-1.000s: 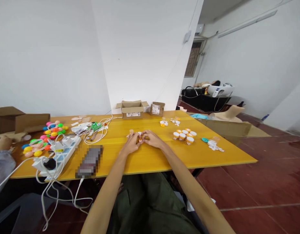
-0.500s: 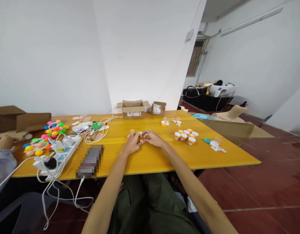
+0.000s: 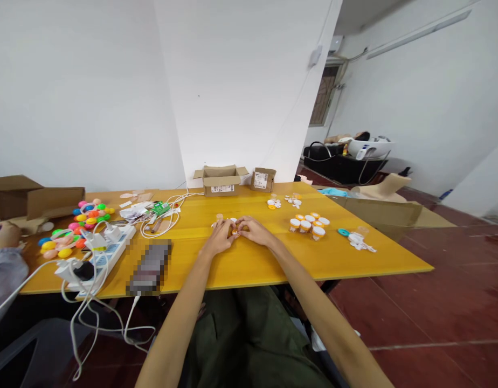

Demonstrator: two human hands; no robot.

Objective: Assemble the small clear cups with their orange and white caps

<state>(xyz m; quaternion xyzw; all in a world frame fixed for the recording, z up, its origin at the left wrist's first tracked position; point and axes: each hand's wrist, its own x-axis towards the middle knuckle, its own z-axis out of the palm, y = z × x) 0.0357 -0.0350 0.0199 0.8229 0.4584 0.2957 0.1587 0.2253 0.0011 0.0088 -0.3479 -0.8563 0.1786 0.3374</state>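
Note:
At the middle of the yellow table (image 3: 269, 264), my left hand (image 3: 219, 238) and my right hand (image 3: 253, 230) meet with bent fingers. Fingertips of both close around a small piece that the fingers mostly cover, so its kind cannot be made out. Just beyond the left hand are a small clear cup (image 3: 219, 217) and some white bits, partly hidden. To the right of my right hand stands a group of small clear containers (image 3: 309, 224) with white and orange tops.
White parts (image 3: 358, 241) and a teal ring (image 3: 343, 233) lie at right. Cardboard boxes (image 3: 222, 186) stand at the back. On the left are a phone (image 3: 150, 267), a power strip (image 3: 111, 253) with cables, colourful balls (image 3: 91, 215) and a co-worker's hand (image 3: 6, 236).
My hands stay together in the same place, with only slight finger movement. At the far left, the co-worker's hand has shifted slightly and shows a blue thing in it.

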